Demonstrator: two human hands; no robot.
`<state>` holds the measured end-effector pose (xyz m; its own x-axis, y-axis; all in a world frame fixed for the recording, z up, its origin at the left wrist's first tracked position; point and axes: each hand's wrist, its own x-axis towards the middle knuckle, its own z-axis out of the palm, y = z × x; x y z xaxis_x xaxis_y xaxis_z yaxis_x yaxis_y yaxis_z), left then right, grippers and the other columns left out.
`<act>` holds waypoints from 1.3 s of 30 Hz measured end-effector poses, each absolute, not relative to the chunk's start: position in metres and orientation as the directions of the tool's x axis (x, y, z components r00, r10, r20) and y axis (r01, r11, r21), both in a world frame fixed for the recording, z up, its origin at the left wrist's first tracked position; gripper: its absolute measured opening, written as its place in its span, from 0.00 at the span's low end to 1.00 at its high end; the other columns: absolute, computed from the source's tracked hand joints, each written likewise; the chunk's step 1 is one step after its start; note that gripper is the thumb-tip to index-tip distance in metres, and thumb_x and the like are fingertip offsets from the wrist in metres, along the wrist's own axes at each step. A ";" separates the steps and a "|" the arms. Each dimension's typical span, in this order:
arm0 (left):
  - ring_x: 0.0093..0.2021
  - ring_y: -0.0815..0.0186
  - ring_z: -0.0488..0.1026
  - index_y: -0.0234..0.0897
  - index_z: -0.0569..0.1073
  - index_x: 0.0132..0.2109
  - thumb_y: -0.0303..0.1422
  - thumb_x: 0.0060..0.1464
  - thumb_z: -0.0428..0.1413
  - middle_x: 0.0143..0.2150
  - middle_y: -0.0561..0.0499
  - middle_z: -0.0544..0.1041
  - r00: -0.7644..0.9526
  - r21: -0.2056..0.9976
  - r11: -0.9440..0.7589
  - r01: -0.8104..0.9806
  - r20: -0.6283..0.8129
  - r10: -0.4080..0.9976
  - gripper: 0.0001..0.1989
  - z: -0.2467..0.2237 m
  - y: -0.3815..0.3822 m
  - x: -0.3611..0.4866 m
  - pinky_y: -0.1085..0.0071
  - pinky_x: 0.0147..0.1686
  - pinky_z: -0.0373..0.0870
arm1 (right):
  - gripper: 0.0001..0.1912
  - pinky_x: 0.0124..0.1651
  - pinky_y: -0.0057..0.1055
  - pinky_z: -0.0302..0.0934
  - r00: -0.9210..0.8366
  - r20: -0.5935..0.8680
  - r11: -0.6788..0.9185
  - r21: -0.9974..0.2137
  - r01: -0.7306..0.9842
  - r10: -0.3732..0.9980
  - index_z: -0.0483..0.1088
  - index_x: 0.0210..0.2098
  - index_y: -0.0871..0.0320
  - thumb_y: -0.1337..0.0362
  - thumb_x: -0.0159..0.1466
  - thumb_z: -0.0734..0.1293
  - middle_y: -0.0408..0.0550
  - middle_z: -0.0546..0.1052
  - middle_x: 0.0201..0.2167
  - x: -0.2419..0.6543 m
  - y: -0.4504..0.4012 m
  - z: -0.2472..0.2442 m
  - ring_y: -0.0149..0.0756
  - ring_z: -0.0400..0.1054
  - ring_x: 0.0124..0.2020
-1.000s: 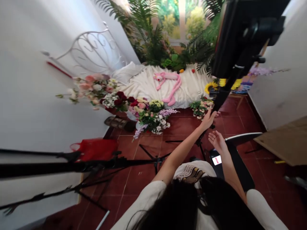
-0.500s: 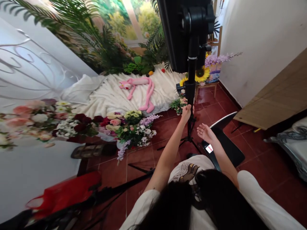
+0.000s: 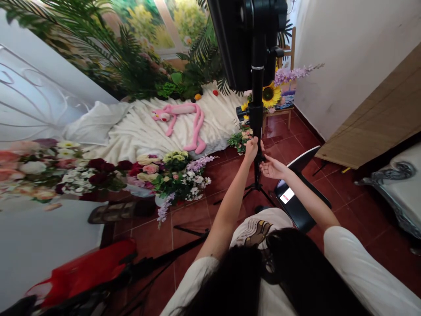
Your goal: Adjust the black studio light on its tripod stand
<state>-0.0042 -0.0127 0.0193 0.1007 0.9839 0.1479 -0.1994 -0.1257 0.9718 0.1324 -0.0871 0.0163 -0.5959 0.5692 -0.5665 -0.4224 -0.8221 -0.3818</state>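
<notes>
A black light stand (image 3: 257,92) rises upright in front of me, with a large black panel-shaped head (image 3: 226,48) at its top. My left hand (image 3: 251,150) is wrapped round the pole below a black clamp knob (image 3: 242,113). Just lower and to the right, my right hand (image 3: 272,168) is palm up beside the pole, its fingers loosely bent and apart. Whether its fingertips touch the pole I cannot tell. The stand's tripod legs (image 3: 257,188) spread on the floor under my hands.
A black chair (image 3: 307,206) carrying a phone (image 3: 287,195) stands close on the right. Artificial flowers (image 3: 177,175) fill the left, before a cream blanket (image 3: 131,127) with a pink plush toy (image 3: 189,109). Another black stand (image 3: 164,259) and a red bag (image 3: 88,272) lie lower left.
My right hand has moved up and left, from clear of the pole to right beside it. My left hand keeps its hold. The view has shifted slightly.
</notes>
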 end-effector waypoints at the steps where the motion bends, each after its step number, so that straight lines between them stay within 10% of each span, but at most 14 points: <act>1: 0.18 0.72 0.65 0.37 0.66 0.21 0.68 0.53 0.46 0.16 0.53 0.66 0.108 0.971 -0.123 -0.207 0.147 0.983 0.38 0.019 -0.013 -0.004 0.73 0.23 0.63 | 0.19 0.31 0.24 0.71 -0.625 -0.530 -0.818 -0.326 -0.474 0.573 0.67 0.33 0.58 0.51 0.74 0.60 0.46 0.78 0.27 0.131 -0.088 0.015 0.29 0.73 0.26; 11: 0.17 0.74 0.62 0.36 0.67 0.21 0.69 0.51 0.46 0.16 0.54 0.65 0.044 0.963 -0.133 -0.232 0.147 0.988 0.38 0.022 -0.015 -0.001 0.73 0.20 0.59 | 0.29 0.14 0.17 0.49 -0.559 -0.370 -0.628 -0.094 -0.772 0.742 0.44 0.21 0.53 0.56 0.74 0.61 0.33 0.55 0.11 0.099 -0.100 0.005 0.23 0.50 0.14; 20: 0.15 0.74 0.60 0.37 0.65 0.19 0.73 0.47 0.44 0.15 0.54 0.63 -0.007 0.963 -0.164 -0.216 0.166 0.986 0.41 0.015 -0.013 0.002 0.73 0.19 0.56 | 0.24 0.11 0.20 0.43 -0.303 -0.404 -0.488 -0.513 -0.706 0.863 0.48 0.22 0.51 0.67 0.72 0.62 0.32 0.50 0.10 0.092 -0.087 -0.008 0.23 0.45 0.10; 26: 0.15 0.74 0.59 0.37 0.65 0.19 0.73 0.47 0.44 0.14 0.54 0.63 0.001 0.957 -0.183 -0.225 0.188 0.982 0.40 0.012 -0.013 0.003 0.73 0.19 0.56 | 0.16 0.28 0.23 0.63 -0.141 0.076 0.033 -0.957 -0.288 0.987 0.57 0.24 0.52 0.67 0.67 0.64 0.39 0.59 0.19 0.120 -0.085 0.006 0.31 0.67 0.28; 31: 0.15 0.74 0.60 0.37 0.64 0.18 0.71 0.50 0.45 0.14 0.54 0.62 0.011 0.958 -0.177 -0.224 0.184 0.983 0.40 0.014 -0.013 0.003 0.73 0.19 0.57 | 0.14 0.45 0.32 0.70 0.090 0.387 0.378 -0.920 0.102 0.918 0.63 0.32 0.51 0.58 0.63 0.73 0.41 0.68 0.29 0.127 -0.063 0.058 0.35 0.69 0.39; 39: 0.14 0.74 0.58 0.37 0.63 0.16 0.72 0.48 0.45 0.12 0.54 0.61 0.007 0.957 -0.192 -0.219 0.198 0.980 0.41 0.013 -0.010 0.003 0.72 0.19 0.53 | 0.30 0.57 0.44 0.68 -0.008 0.572 0.566 -0.808 0.166 0.820 0.65 0.50 0.55 0.51 0.55 0.77 0.47 0.76 0.45 0.074 0.002 0.142 0.42 0.73 0.53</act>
<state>0.0027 -0.0097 0.0130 0.0065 0.9802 0.1978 -0.2193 -0.1915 0.9567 0.0741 0.0025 0.1416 -0.0084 0.8199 0.5724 0.1662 0.5656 -0.8077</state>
